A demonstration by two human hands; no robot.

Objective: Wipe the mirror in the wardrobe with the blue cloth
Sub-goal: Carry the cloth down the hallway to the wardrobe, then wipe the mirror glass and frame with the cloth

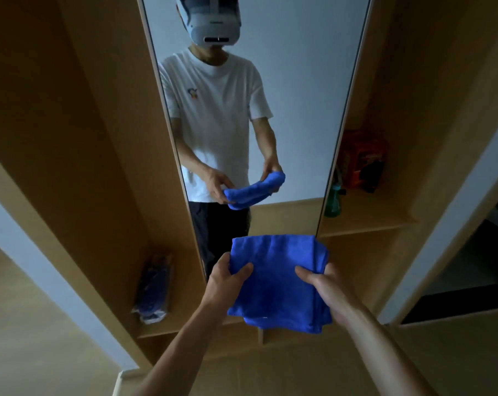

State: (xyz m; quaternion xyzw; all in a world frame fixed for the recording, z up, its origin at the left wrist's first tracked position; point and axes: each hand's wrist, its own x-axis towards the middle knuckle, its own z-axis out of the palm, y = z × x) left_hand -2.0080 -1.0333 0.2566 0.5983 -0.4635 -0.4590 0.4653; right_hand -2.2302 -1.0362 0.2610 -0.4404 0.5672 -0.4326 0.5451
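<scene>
Left hand (227, 277) and right hand (325, 284) each pinch a side edge of the folded blue cloth (279, 284), thumbs on top, at lower centre in front of the mirror (285, 95); it looks soft, light and floppy, likely best bunched into one palm.

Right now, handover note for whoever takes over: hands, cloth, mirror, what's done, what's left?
Left hand: grips the left edge of the folded blue cloth, thumb on top.
Right hand: grips its right edge the same way.
Mirror: upright in the wardrobe, straight ahead; the cloth is held short of the glass.
Done: cloth in hand, folded.
Left: press the cloth to the glass and wipe all of it.
</scene>
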